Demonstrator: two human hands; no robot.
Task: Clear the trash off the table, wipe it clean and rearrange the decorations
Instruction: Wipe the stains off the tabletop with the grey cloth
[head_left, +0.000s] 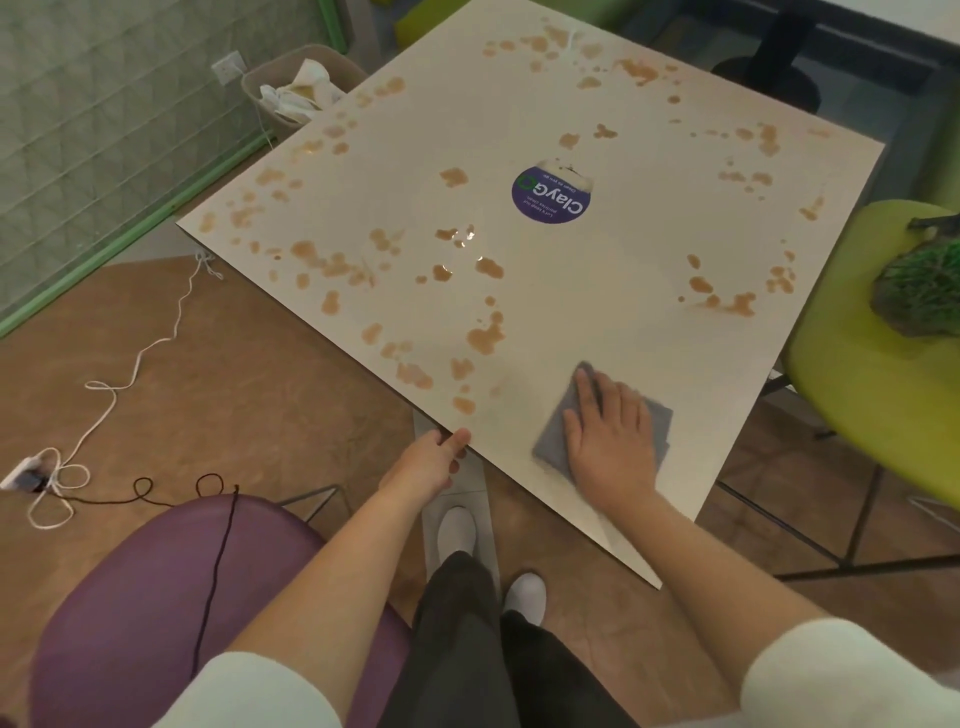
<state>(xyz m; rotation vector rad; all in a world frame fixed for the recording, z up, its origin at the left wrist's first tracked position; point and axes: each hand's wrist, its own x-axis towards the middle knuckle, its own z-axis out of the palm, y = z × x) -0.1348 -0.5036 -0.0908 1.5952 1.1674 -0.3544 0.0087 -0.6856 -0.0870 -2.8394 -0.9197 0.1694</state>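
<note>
Head view: right hand (610, 441) covers, perhaps flattens, cloth (553, 441).

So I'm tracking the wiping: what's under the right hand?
A grey cloth lies flat on the table, with the right hand pressed on it, fingers straight. Whether any brown stains sit under the cloth cannot be seen.

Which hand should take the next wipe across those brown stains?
Right. The right hand lies flat on the grey cloth beside the nearest stains, while the left hand grips the table edge.
</note>
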